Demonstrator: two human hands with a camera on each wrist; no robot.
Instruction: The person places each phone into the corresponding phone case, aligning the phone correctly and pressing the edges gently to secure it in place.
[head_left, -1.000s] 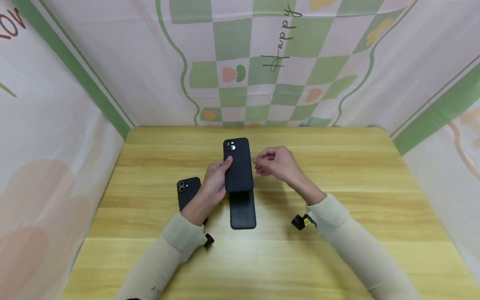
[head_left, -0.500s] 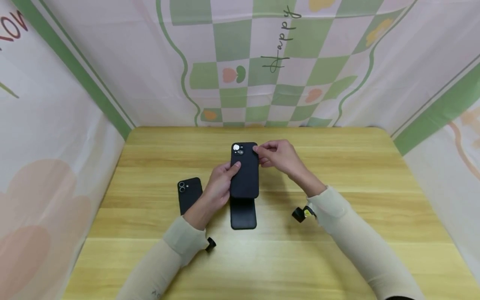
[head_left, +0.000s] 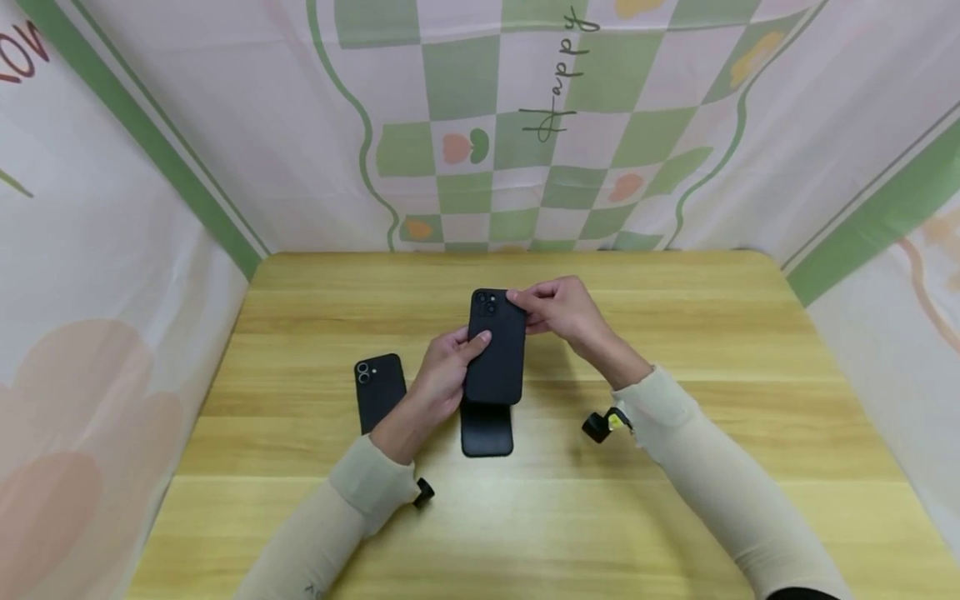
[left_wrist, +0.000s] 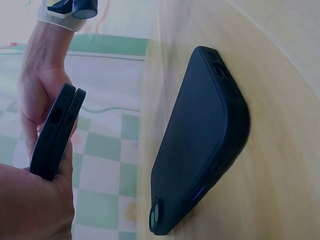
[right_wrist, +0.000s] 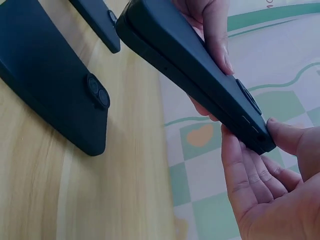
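Note:
Above the table, my left hand (head_left: 442, 375) grips a black phone case (head_left: 497, 367) by its left side, the thumb lying across its back. In both wrist views a second slim dark layer, like a phone (left_wrist: 72, 112), lies flat against the case, with a seam between them. My right hand (head_left: 566, 312) pinches the upper right corner, thumb on the back and fingers beneath. Under the held pair, partly hidden, lies another black phone or case (head_left: 486, 435). A black phone in a case (head_left: 380, 390) with two ringed lenses lies left of it, partly behind my left forearm.
The wooden table (head_left: 675, 467) reaches a patterned cloth backdrop (head_left: 540, 183) at the back, with cloth on both sides too. Small black cameras (head_left: 597, 427) hang at the wrists near the table surface.
The held case has moved right and slightly nearer, its back now turned more flatly to view. My right hand, at first apart from it, has come to pinch its upper right corner.

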